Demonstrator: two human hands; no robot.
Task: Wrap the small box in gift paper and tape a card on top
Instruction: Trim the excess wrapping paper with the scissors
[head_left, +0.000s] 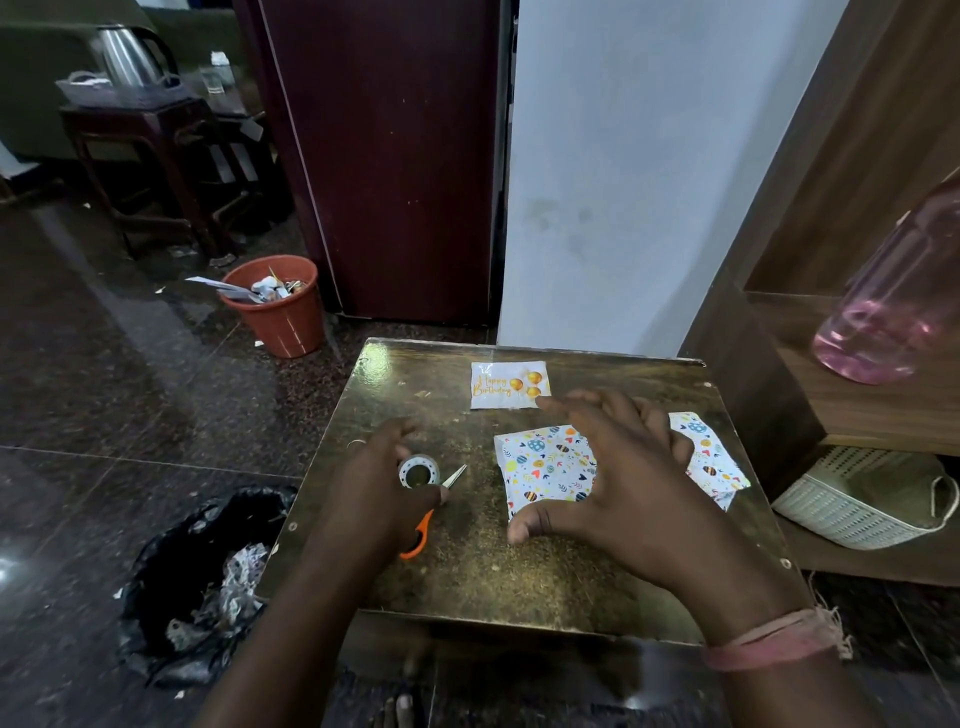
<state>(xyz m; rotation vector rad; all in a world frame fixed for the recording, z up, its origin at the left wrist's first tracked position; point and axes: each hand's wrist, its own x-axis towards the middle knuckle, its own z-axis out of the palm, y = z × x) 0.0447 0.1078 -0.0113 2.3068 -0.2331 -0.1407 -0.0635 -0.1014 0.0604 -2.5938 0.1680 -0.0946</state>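
A small box wrapped in white patterned gift paper (543, 467) lies on the low gold-brown table (519, 571). My right hand (623, 467) hovers over its right side with fingers spread and straight, thumb near the box's front corner. A white "Happy Birthday" card (506, 385) with orange balloons lies behind the box. My left hand (379, 483) curls around a roll of clear tape (418, 470) on the table. Orange-handled scissors (434, 512) lie partly under that hand. A leftover piece of gift paper (714, 465) sits at the right.
A black rubbish bag (197, 577) stands on the floor left of the table, an orange bin (280, 306) farther back. A white woven basket (862, 499) and a pink bottle (893, 306) sit on the wooden shelf unit at right. A white wall stands behind the table.
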